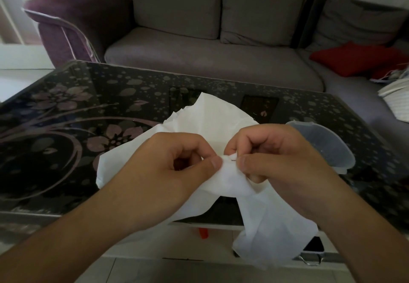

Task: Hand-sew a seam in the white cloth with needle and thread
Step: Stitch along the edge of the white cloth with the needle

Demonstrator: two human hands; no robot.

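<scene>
The white cloth (212,116) lies crumpled on the dark glass table and hangs over its near edge. My left hand (174,163) pinches a fold of the cloth between thumb and curled fingers. Right beside it, my right hand (276,156) pinches the needle (233,160) between thumb and forefinger. Only a short dark tip of the needle shows at the cloth's folded edge. The thread cannot be made out.
A clear plastic container (327,147) stands on the table (66,127) just right of my right hand. Behind the table is a grey and purple sofa (199,61) with a red cushion (358,61). An orange object (203,233) lies on the floor under the table edge.
</scene>
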